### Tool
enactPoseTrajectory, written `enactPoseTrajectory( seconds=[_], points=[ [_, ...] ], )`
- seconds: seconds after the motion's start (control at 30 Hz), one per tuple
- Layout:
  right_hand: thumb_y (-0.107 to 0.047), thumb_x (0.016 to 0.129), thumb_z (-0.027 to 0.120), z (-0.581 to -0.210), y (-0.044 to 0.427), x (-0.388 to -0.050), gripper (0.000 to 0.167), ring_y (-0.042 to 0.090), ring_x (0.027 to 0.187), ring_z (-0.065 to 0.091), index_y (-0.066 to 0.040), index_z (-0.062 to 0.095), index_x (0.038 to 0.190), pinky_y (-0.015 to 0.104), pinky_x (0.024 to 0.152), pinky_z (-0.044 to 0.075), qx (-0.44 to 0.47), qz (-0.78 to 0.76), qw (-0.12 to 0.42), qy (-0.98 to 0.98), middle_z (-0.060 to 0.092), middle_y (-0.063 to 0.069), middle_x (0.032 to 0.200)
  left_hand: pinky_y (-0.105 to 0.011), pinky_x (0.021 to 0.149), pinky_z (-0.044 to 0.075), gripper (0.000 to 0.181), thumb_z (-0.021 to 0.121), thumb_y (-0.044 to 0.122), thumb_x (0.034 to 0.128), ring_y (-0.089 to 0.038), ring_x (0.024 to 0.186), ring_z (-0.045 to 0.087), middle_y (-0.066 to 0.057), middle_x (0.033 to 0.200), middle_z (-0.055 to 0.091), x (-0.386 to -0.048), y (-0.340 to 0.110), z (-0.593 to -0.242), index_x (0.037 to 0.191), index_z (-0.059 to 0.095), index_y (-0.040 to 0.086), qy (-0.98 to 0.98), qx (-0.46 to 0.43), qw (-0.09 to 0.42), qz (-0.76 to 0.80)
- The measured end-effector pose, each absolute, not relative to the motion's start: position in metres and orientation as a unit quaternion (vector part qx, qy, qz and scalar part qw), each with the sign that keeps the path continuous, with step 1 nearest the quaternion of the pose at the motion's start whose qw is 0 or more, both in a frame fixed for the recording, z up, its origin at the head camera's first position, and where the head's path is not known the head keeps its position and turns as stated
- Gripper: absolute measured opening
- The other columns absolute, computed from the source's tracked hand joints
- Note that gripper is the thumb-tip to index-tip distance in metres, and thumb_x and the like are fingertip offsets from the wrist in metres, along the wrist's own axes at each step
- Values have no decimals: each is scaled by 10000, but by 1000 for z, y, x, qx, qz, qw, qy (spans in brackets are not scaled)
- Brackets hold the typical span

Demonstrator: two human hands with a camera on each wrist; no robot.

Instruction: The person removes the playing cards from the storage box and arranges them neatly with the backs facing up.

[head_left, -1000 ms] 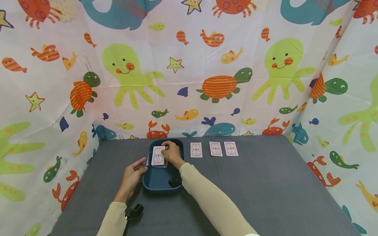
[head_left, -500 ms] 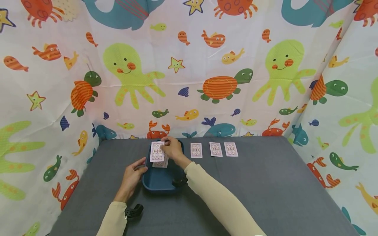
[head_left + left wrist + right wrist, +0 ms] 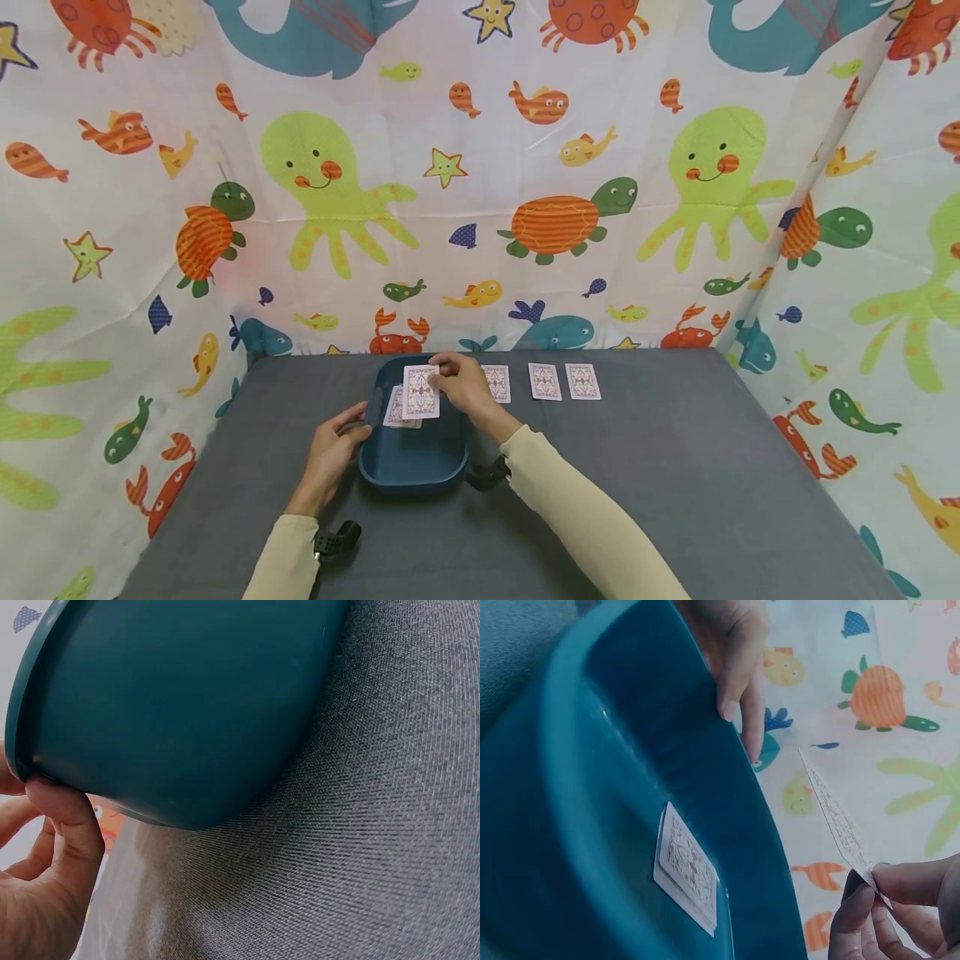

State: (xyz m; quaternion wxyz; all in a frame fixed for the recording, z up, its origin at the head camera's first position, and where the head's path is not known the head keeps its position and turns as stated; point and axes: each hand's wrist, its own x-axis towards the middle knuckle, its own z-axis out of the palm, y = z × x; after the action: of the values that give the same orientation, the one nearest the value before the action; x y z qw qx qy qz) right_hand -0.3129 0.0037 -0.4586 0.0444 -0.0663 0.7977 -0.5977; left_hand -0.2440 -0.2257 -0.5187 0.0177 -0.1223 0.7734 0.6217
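A playing card [image 3: 420,390], patterned back showing, is pinched between the thumb and fingers of my right hand [image 3: 471,395] above the blue tray [image 3: 412,462]. The right wrist view shows that card [image 3: 836,814] nearly edge-on, away from the tray wall. Inside the tray lies a small stack of cards [image 3: 688,871], partly covered by the held card in the head view. My left hand [image 3: 330,458] grips the tray's left rim. In the left wrist view, the thumb of that hand [image 3: 52,877] presses just below the tray's lip.
Right of the tray, a row of three face-down cards lies on the grey cloth; the nearest card [image 3: 497,383] is partly behind my right hand, then a middle card [image 3: 545,382] and a far card [image 3: 582,382]. A sea-animal curtain [image 3: 465,200] stands behind the table [image 3: 637,467].
My right hand has lifted a card off the stack in the tray and carried it a little to the right, uncovering part of the stack. My left hand keeps its place on the tray.
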Motion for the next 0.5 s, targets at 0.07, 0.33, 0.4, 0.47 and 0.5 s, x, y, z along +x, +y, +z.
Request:
enactPoseTrajectory(
  seconds=[0.07,0.33,0.4,0.47,0.5],
  points=[
    [-80,892,682,-459,13,-310,250,165,705,566,-80,690,1142,283,649,520,-71,-605,44,792,554,4,824,-301,775,470,488,582,140,953,-252,1112,544,-114,1428,498,-245,-225,-520,1435,515,177,774,-121,16,621],
    [-105,908,673,-467,47,-302,278,211,806,596,-85,683,1186,361,757,547,-54,-608,50,790,590,47,921,-298,774,471,496,577,135,954,-245,1113,537,-119,1422,496,-245,-224,-521,1444,503,162,774,-117,13,622],
    [-104,910,671,-467,55,-301,279,229,818,603,-85,684,1189,402,791,551,-51,-609,44,791,603,69,938,-294,769,473,496,578,136,955,-244,1108,537,-119,1422,495,-245,-225,-521,1445,502,163,774,-118,12,622],
    [-102,913,669,-466,62,-299,268,205,800,590,-90,688,1180,405,787,549,-47,-611,39,789,603,67,934,-290,764,479,497,577,134,956,-237,1097,542,-125,1426,492,-245,-225,-521,1446,500,160,775,-118,12,621],
    [-96,914,668,-466,66,-298,257,192,782,578,-93,692,1170,405,779,544,-46,-616,36,785,598,70,927,-288,761,483,497,579,133,954,-228,1087,545,-126,1428,491,-244,-225,-520,1444,502,161,774,-119,11,622]
  ],
)
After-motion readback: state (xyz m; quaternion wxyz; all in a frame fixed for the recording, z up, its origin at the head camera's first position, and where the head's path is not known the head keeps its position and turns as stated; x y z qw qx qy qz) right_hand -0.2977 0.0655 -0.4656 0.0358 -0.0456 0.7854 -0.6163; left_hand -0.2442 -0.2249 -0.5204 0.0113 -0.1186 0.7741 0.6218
